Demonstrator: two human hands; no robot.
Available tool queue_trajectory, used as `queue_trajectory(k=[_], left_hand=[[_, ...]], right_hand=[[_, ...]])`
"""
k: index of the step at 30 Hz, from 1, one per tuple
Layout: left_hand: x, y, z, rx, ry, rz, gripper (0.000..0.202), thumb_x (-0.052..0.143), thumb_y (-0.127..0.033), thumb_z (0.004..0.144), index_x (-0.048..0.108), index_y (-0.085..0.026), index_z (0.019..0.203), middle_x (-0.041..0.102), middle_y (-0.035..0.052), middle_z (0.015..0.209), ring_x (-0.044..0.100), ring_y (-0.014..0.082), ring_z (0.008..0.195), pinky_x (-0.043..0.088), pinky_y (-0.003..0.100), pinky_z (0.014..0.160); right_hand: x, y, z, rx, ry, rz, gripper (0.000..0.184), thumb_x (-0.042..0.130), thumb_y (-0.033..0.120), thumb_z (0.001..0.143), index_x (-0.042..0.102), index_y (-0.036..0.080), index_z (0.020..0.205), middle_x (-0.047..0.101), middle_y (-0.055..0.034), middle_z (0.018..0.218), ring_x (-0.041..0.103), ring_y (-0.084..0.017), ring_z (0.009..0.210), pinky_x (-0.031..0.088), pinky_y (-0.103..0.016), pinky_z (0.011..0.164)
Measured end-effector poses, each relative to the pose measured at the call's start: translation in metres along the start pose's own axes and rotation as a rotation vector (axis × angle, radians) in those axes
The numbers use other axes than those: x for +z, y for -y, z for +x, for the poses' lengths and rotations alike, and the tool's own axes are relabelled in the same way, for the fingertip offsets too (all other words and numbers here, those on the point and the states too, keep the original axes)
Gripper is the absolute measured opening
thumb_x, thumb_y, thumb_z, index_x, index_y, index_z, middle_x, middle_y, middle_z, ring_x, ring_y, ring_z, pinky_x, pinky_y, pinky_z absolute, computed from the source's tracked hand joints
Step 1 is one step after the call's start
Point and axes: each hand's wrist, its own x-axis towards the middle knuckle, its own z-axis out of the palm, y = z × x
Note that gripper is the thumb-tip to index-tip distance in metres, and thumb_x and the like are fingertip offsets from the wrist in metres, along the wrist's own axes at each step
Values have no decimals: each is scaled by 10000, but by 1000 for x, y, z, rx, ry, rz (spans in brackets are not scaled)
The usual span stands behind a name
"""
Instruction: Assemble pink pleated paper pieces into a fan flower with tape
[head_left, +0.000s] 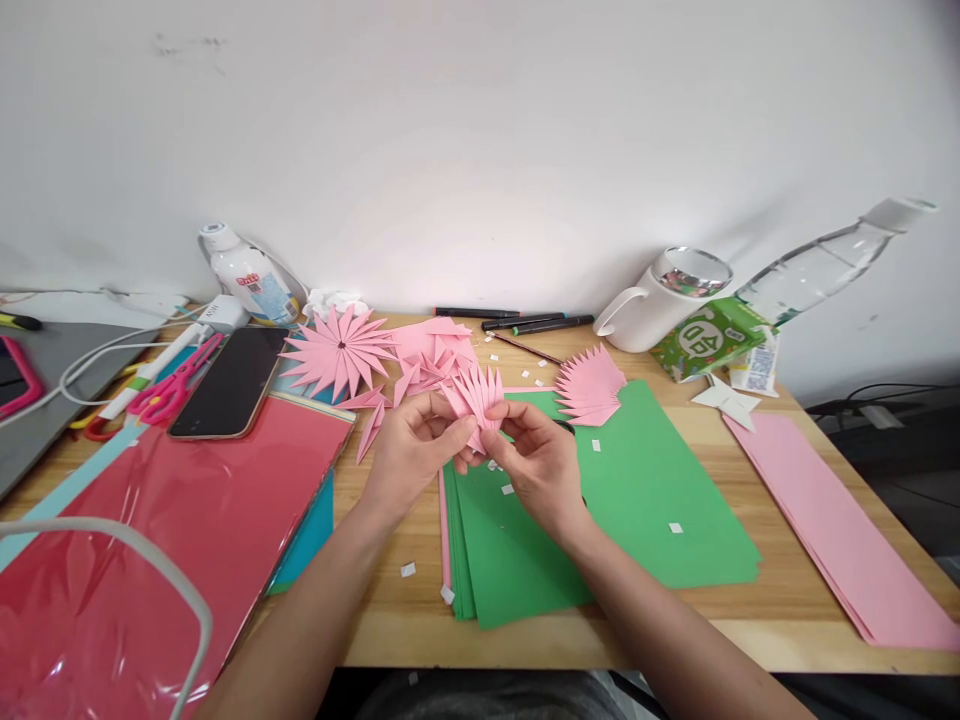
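Both hands meet over the wooden desk and pinch a fan of pink folded paper petals (477, 394). My left hand (411, 450) grips its left side with closed fingers. My right hand (538, 462) holds its lower right edge, fingers curled. Beneath them lies a stack of green paper sheets (637, 500). A finished pink paper flower (339, 352) lies at the back left, loose pink folded petals (431, 355) beside it, and another pink petal fan (590, 385) to the right.
A red plastic-wrapped paper pack (165, 520) lies left, with a black phone (231, 382) and pink scissors (169, 390) on it. A glue bottle (247, 275), pens (525, 322), a white mug (660, 300), a water bottle (817, 265) and pink sheets (832, 530) ring the desk.
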Motion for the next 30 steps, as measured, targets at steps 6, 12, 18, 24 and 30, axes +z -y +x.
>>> queue_trajectory(k=[6, 12, 18, 24, 30], left_hand=[[-2, 3, 1, -18, 7, -15, 226, 741, -286, 682, 553, -161, 681, 613, -29, 571, 621, 125, 484, 483, 222, 455], [-4, 7, 3, -30, 37, -46, 195, 743, -284, 680, 607, -151, 723, 624, -21, 619, 609, 114, 504, 487, 223, 474], [-2, 6, 2, -29, 7, -29, 179, 725, -256, 682, 582, -152, 706, 614, -27, 605, 603, 109, 484, 478, 218, 460], [1, 2, 1, -29, -26, 14, 152, 686, -228, 681, 549, -161, 688, 603, -29, 557, 610, 123, 475, 447, 207, 420], [1, 2, 2, -14, 1, -4, 178, 690, -253, 695, 535, -170, 672, 601, -34, 544, 610, 123, 470, 456, 210, 421]], right_hand=[[0, 0, 0, 6, 3, 14, 268, 768, 365, 700, 595, 206, 828, 657, 16, 696, 639, -131, 541, 611, -294, 563], [2, 0, 0, -6, 0, -5, 288, 774, 385, 688, 587, 211, 821, 655, 12, 706, 635, -134, 535, 604, -295, 546], [1, -1, 0, 0, -3, 4, 271, 776, 355, 690, 591, 210, 825, 649, 15, 706, 636, -131, 535, 609, -297, 560], [1, -2, 0, 0, 8, -8, 286, 772, 376, 692, 587, 211, 835, 653, 15, 711, 642, -137, 543, 604, -297, 550], [0, -2, 0, -1, 4, -3, 261, 757, 369, 714, 589, 213, 839, 650, 19, 696, 642, -139, 550, 589, -281, 523]])
